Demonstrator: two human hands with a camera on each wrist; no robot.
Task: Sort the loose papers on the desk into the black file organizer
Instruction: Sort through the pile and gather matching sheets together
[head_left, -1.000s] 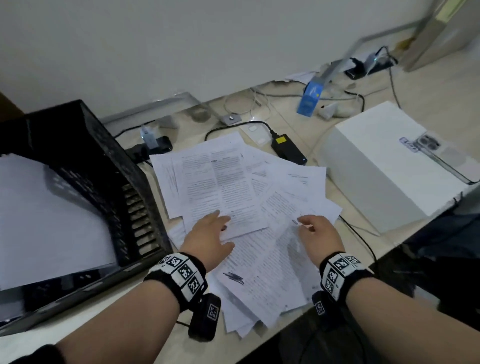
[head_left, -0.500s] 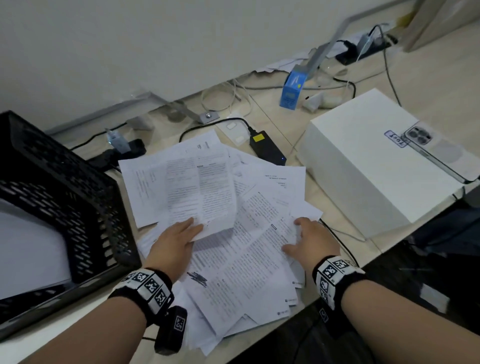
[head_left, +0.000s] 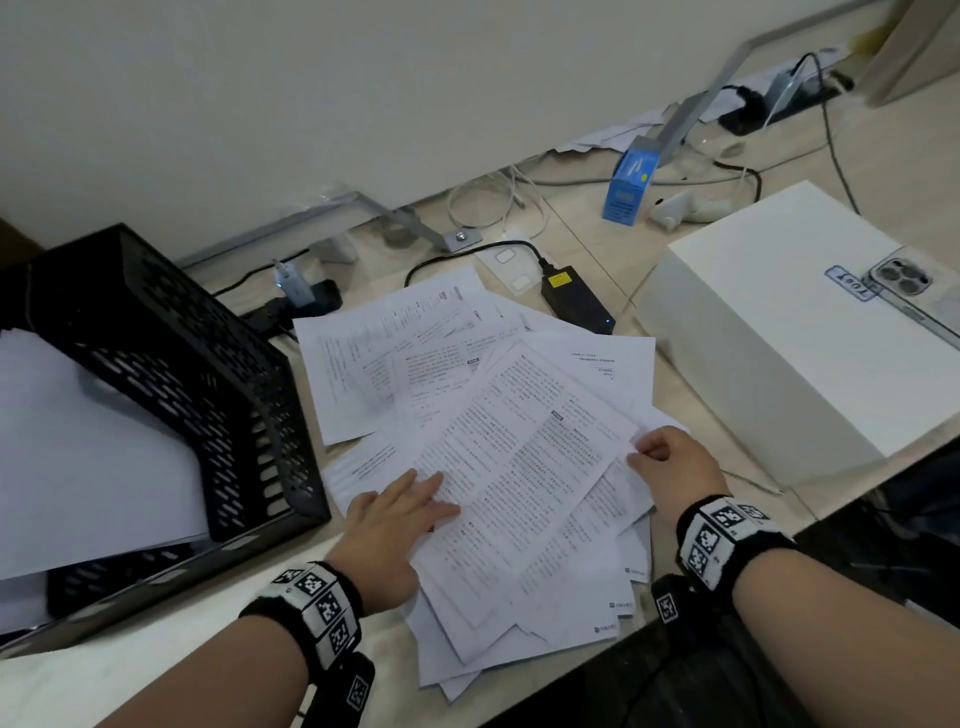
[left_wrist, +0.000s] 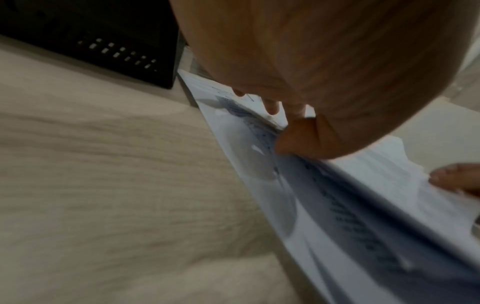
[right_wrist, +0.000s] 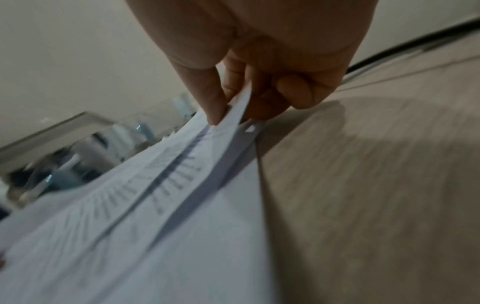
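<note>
Loose printed papers (head_left: 395, 353) lie fanned over the middle of the desk. The black mesh file organizer (head_left: 208, 374) stands to their left, with white sheets (head_left: 78, 441) inside it. My left hand (head_left: 415, 499) rests on the near left part of the top sheet (head_left: 530, 467), fingers straight; in the left wrist view the left hand (left_wrist: 285, 123) has its thumb at the sheet's edge. My right hand (head_left: 641, 452) pinches that sheet's right corner. The right wrist view shows the right hand (right_wrist: 233, 111) with thumb and fingers closed on the paper.
A white box (head_left: 779, 353) stands right of the papers with a phone (head_left: 914, 291) on top. Behind the pile lie a black power adapter (head_left: 576, 301), cables, a charger plug (head_left: 296, 291) and a blue carton (head_left: 628, 187). The desk's front edge (head_left: 519, 691) runs just under the pile.
The right hand went from resting on the pile to pinching a sheet's corner. The left hand shifted onto that same sheet, which now lies diagonally on top. The head view swung left.
</note>
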